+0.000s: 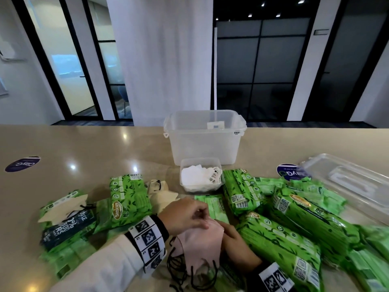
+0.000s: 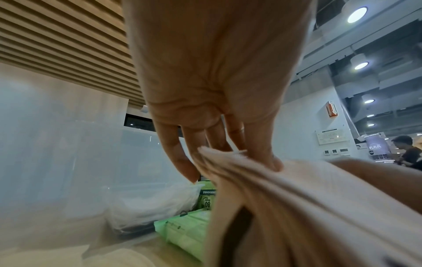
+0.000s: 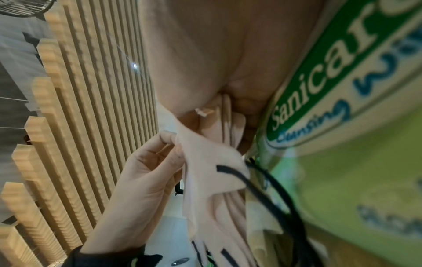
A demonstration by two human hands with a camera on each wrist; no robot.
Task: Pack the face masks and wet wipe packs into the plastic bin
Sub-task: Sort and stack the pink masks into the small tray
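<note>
A small stack of pink face masks (image 1: 202,245) with black ear loops hangs just above the table, close to me. My left hand (image 1: 202,220) pinches its top edge between thumb and fingers, as the left wrist view shows with the left hand (image 2: 239,157) on the pink masks (image 2: 297,198). My right hand (image 1: 228,231) grips the same stack from the right; in the right wrist view the right hand (image 3: 228,112) clamps the masks (image 3: 212,162). The clear plastic bin (image 1: 204,142) stands open behind. Green wet wipe packs (image 1: 280,239) lie all around.
A small clear tub (image 1: 189,188) of white masks sits before the bin. Beige masks (image 1: 162,194) lie on the packs at left. The bin's lid (image 1: 349,182) rests at the right. More green packs (image 1: 128,199) crowd the left side.
</note>
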